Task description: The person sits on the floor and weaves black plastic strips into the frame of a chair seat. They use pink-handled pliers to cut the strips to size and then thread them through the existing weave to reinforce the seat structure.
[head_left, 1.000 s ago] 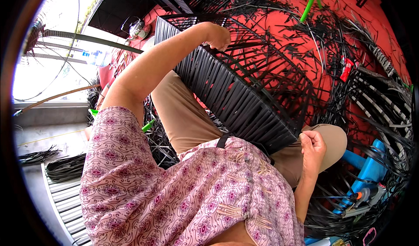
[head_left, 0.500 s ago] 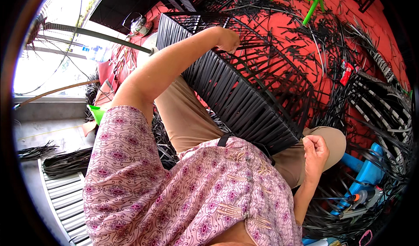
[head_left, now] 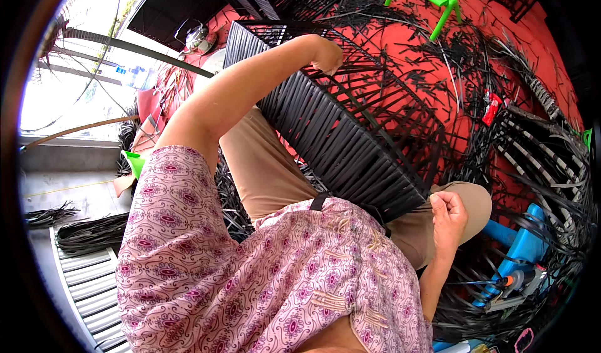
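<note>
Head view: the black woven frame (head_left: 350, 137) lies toward one o'clock. At twelve, the left hand (head_left: 326, 55) bends over it, its grip hard to tell; near four, the right hand (head_left: 449, 210) is pinched closed, nothing visible inside. Keeping the strips (head_left: 294, 99) evenly taut should help. Both hands barely shift from the earlier picture.

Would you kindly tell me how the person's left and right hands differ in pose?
The left hand bends downward at the wrist over the black basket, while the right hand is held upward near the basket's lower right corner. The left hand's fingers are mostly hidden; the right hand's fingers show, curled in toward the thumb. Both hands are bare, and whether either grips a strip is unclear.
</note>
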The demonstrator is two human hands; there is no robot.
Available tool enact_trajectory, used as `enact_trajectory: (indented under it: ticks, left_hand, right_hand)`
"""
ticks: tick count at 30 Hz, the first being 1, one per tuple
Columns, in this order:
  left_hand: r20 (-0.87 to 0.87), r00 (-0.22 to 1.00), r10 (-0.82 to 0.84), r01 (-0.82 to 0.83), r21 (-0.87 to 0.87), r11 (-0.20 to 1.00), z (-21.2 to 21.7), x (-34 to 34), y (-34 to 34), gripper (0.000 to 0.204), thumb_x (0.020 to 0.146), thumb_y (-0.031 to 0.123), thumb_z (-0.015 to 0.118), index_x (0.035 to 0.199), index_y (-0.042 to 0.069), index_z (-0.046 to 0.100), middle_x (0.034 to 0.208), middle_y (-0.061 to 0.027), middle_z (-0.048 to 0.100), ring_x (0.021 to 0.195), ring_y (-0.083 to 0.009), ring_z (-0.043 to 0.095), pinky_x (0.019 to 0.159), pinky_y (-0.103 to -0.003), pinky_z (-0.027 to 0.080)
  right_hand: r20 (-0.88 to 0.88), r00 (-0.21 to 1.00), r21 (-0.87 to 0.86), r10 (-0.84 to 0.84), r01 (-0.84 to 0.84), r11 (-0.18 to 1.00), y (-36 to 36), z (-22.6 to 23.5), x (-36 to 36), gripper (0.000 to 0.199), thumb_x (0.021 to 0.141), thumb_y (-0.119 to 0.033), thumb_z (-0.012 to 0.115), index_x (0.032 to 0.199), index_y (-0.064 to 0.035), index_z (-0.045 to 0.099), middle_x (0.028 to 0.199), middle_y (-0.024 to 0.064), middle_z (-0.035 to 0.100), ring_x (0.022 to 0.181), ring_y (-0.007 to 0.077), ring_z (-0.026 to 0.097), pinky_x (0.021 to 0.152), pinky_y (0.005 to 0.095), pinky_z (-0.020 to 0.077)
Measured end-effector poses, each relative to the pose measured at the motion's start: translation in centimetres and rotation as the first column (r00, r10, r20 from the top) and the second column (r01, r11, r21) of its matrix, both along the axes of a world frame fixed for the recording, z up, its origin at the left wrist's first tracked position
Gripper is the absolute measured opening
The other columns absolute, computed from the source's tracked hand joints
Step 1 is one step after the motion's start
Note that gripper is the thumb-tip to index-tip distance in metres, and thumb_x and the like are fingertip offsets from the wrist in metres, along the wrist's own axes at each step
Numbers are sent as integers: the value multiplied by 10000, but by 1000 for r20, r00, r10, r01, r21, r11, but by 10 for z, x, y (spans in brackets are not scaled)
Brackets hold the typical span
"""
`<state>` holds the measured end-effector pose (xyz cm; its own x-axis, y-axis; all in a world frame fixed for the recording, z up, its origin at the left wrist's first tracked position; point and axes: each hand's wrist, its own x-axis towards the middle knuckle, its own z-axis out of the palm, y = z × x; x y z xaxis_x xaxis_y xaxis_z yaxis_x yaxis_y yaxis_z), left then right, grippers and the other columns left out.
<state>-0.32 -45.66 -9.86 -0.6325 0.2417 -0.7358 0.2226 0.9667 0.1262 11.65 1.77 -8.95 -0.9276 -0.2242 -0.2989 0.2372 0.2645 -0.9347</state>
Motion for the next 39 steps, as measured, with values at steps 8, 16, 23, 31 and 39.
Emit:
enact_trajectory:
  ticks: [8, 16, 23, 31, 39]
  left_hand:
    - [-8, 988, 153, -153, -56, 987, 33, 10, 33, 207, 771, 80, 634, 961, 31, 700, 843, -131, 699, 709, -255, 683, 633, -395, 538]
    - [38, 953, 302, -302, -18, 953, 11, 8, 18, 304, 854, 153, 661, 1081, -48, 635, 935, -156, 692, 666, -246, 674, 610, -393, 528]
    - [53, 890, 453, -455, 43, 889, 27, 15, 18, 250, 830, 169, 678, 1014, 1, 659, 761, -108, 659, 571, -194, 597, 481, -340, 441]
    - [174, 732, 658, -681, 162, 714, 9, 16, -13, 206, 781, 94, 612, 962, 46, 699, 627, -27, 568, 461, -113, 461, 397, -270, 343]
    - [133, 729, 671, -682, 226, 696, 1, 11, -34, 159, 767, 50, 613, 891, 52, 712, 650, -33, 586, 489, -120, 475, 408, -289, 370]
  right_hand:
    - [1, 1000, -23, -17, 17, 1000, -1, -2, 2, 64, 904, -70, 688, 897, -17, 653, 712, -66, 544, 611, 4, 424, 532, 181, 335]
    - [2, 1000, -48, -13, 13, 999, -4, -5, 2, 85, 912, -104, 688, 897, -27, 656, 697, -63, 542, 574, 7, 422, 503, 184, 335]
    - [-7, 1000, -79, -18, 18, 997, -7, -13, 2, 100, 911, -125, 695, 894, -33, 659, 692, -60, 545, 558, 9, 426, 494, 182, 340]
    - [15, 1000, -80, -9, 10, 997, -11, -11, 2, 116, 919, -144, 687, 897, -35, 657, 686, -53, 550, 549, 13, 436, 488, 179, 344]
    - [95, 995, -74, -12, 19, 997, -11, -6, 2, 165, 933, -184, 667, 948, -21, 659, 699, -29, 553, 562, 29, 447, 518, 184, 366]
